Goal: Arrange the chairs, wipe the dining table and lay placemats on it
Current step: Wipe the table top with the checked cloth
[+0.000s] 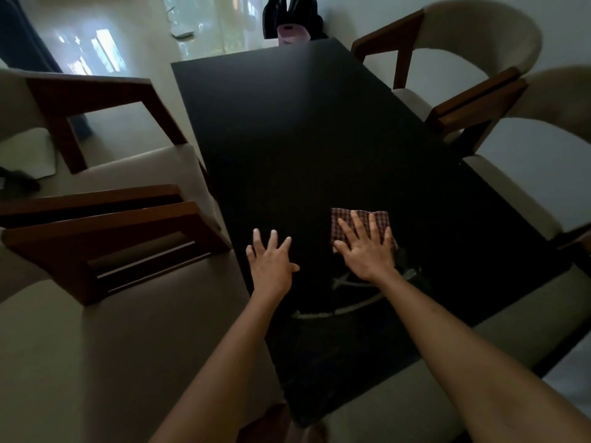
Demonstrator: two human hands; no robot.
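A long black dining table point(303, 139) runs away from me. My right hand point(364, 247) lies flat with spread fingers on a folded red-checked cloth point(379, 219), pressing it onto the near part of the tabletop. My left hand point(271, 263) rests flat on the bare tabletop beside it, fingers spread, holding nothing. Two beige-cushioned wooden armchairs stand at the left side, a far one point(105, 148) and a near one point(105, 251). Two more stand at the right, a far one point(463, 65) and a near one point(527, 174).
A pink object point(292, 35) and a dark bundle point(287, 11) sit just beyond the table's far end. Glossy pale floor point(128, 36) lies at the far left, with a dark curtain point(22, 30) in the corner. A pale sheet point(32, 155) lies on the floor behind the left chairs.
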